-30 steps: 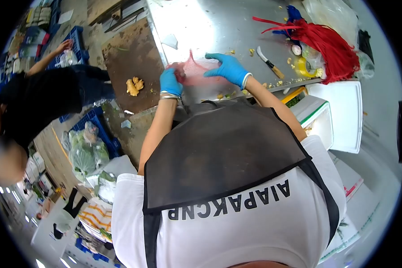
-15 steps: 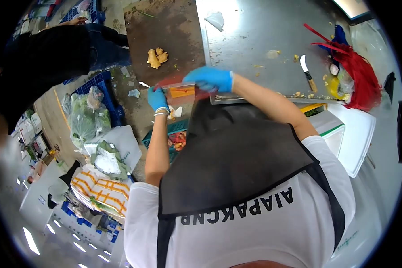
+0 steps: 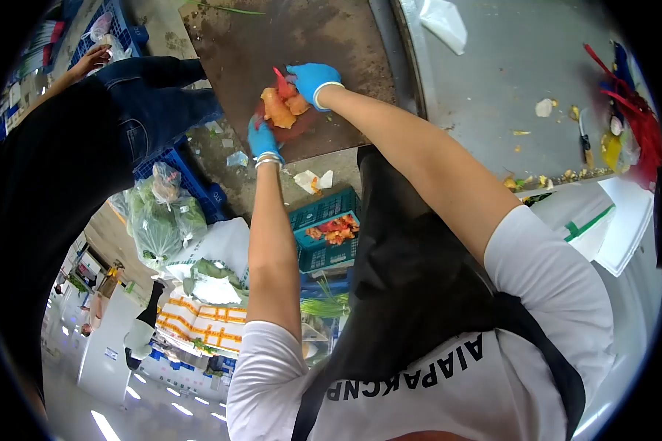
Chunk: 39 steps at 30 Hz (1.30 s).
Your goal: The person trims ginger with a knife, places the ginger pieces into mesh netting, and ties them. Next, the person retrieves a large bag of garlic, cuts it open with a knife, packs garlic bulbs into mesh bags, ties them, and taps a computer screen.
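Pieces of ginger (image 3: 279,109) rest on a brown board (image 3: 301,37), seen with an orange tint through a thin red plastic bag (image 3: 299,130). Whether they are fully inside the bag or only partly covered, I cannot tell. My left hand (image 3: 263,140), in a blue glove, pinches the bag's near left side, its fingers partly blurred. At the far right of the ginger, my right hand (image 3: 315,82), also blue-gloved, is closed on the red plastic.
A metal table (image 3: 493,88) on the right holds a knife (image 3: 585,140), scraps and a bundle of red bags (image 3: 636,132). Below the board is a green crate (image 3: 324,257) with red-bagged ginger. On the left stand another person (image 3: 88,140) and bagged greens (image 3: 158,220).
Both hands have moved up over the board with the red bag, which was stretched between them nearer my body. The bag now covers the ginger, which lay bare before.
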Each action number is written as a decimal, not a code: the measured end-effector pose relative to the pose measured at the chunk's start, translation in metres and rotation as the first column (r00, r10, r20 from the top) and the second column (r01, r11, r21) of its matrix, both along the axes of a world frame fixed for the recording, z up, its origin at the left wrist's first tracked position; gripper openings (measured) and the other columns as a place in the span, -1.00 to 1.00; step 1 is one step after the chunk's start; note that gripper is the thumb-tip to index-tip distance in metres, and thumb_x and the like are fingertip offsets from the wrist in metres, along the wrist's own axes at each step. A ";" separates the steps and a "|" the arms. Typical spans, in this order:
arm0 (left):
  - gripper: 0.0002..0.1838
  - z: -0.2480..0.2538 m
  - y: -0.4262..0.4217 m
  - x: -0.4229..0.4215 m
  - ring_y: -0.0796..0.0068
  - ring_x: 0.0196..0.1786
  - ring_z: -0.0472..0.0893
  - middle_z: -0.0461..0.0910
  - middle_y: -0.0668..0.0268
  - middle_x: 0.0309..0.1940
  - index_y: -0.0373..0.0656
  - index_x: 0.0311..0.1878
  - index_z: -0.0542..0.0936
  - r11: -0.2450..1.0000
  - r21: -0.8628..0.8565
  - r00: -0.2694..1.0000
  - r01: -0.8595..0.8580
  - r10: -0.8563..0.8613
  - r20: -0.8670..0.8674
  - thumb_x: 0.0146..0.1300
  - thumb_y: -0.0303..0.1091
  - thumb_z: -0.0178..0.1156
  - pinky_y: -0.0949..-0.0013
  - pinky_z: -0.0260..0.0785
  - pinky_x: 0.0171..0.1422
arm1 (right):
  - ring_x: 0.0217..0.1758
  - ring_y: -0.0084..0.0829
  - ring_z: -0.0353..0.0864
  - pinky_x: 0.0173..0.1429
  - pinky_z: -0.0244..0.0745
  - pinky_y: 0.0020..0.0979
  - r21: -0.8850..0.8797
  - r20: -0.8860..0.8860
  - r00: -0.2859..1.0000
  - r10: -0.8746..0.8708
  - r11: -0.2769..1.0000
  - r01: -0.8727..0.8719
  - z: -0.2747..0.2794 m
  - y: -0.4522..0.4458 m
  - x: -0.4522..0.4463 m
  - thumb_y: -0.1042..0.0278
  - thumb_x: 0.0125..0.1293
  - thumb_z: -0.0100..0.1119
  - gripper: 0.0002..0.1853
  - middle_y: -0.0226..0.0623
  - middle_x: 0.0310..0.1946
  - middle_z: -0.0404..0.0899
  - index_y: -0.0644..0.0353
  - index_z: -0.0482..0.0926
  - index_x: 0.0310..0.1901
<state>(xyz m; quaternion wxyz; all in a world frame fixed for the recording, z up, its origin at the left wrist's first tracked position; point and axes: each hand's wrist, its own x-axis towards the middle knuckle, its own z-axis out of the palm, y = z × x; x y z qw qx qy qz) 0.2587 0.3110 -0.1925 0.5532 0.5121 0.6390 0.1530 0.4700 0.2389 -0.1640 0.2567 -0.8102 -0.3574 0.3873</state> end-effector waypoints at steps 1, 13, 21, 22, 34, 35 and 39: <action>-0.60 -0.030 0.004 -0.006 0.34 0.04 0.55 0.54 0.13 0.09 -0.28 0.23 0.45 0.987 0.024 0.987 0.159 -0.159 0.016 0.42 -0.27 -0.03 0.31 0.44 0.15 | 0.10 -0.04 0.57 0.16 0.49 -0.12 -0.047 -0.056 0.998 0.017 0.999 -0.020 0.000 -0.001 -0.007 0.09 0.39 -0.02 -0.63 -0.05 0.08 0.54 -0.10 0.52 0.18; -0.51 0.107 -0.029 0.015 0.15 0.18 0.52 0.46 0.14 0.23 -0.08 0.26 0.39 0.839 -0.518 0.609 0.166 0.326 0.723 0.43 0.02 -0.10 0.07 0.42 0.23 | 0.04 -0.12 0.59 0.14 0.46 -0.30 0.263 -0.427 0.900 -0.086 0.940 0.215 0.135 -0.043 -0.039 0.19 0.38 0.07 -0.67 -0.12 -0.02 0.60 0.01 0.60 0.12; -0.54 0.268 -0.182 0.063 0.22 0.12 0.54 0.53 0.20 0.10 -0.14 0.23 0.41 0.450 -0.822 0.626 0.350 0.541 0.562 0.47 -0.03 -0.14 0.11 0.37 0.28 | -0.45 -0.54 0.52 -0.35 0.43 -0.52 0.032 -0.917 0.388 -0.094 0.952 0.305 0.295 -0.214 0.056 0.27 0.37 0.16 -0.76 -0.41 -0.46 0.53 0.24 0.59 -0.07; -0.42 0.272 -0.197 0.068 0.13 0.20 0.51 0.46 0.10 0.23 -0.20 0.35 0.31 0.416 -0.793 0.615 0.445 0.501 0.609 0.39 -0.05 0.03 0.08 0.37 0.31 | -0.49 -0.58 0.50 -0.38 0.41 -0.55 -0.005 -0.942 0.307 -0.137 0.918 0.396 0.310 -0.235 0.065 0.27 0.38 0.15 -0.76 -0.43 -0.49 0.51 0.25 0.58 -0.05; -0.56 0.329 -0.304 0.182 0.28 0.24 0.46 0.47 0.11 0.20 -0.32 0.24 0.40 0.277 -0.604 0.614 0.748 0.058 0.787 0.40 -0.27 -0.07 0.20 0.25 0.39 | -0.66 -0.71 0.23 -0.54 0.14 -0.56 0.261 -0.687 0.688 -0.231 0.806 0.531 0.423 -0.366 0.151 0.09 0.39 0.03 -0.58 -0.49 -0.73 0.36 0.24 0.59 -0.51; -0.56 0.342 -0.307 0.192 0.28 0.23 0.46 0.47 0.11 0.20 -0.32 0.24 0.40 0.317 -0.529 0.574 0.787 -0.065 0.816 0.40 -0.26 -0.06 0.20 0.25 0.39 | -0.67 -0.71 0.18 -0.56 0.09 -0.57 0.181 -0.760 0.597 -0.255 0.800 0.572 0.421 -0.368 0.161 0.08 0.40 0.01 -0.57 -0.52 -0.75 0.31 0.23 0.58 -0.51; -0.57 0.350 -0.314 0.203 0.25 0.16 0.51 0.53 0.11 0.08 -0.30 0.20 0.44 0.356 -0.529 0.571 0.770 -0.014 0.821 0.39 -0.24 -0.05 0.20 0.28 0.36 | -0.74 -0.72 0.04 -0.62 -0.02 -0.58 -0.111 -0.851 0.413 -0.323 0.881 0.459 0.363 -0.388 0.184 0.05 0.45 -0.03 -0.61 -0.62 -0.77 0.10 0.20 0.57 -0.37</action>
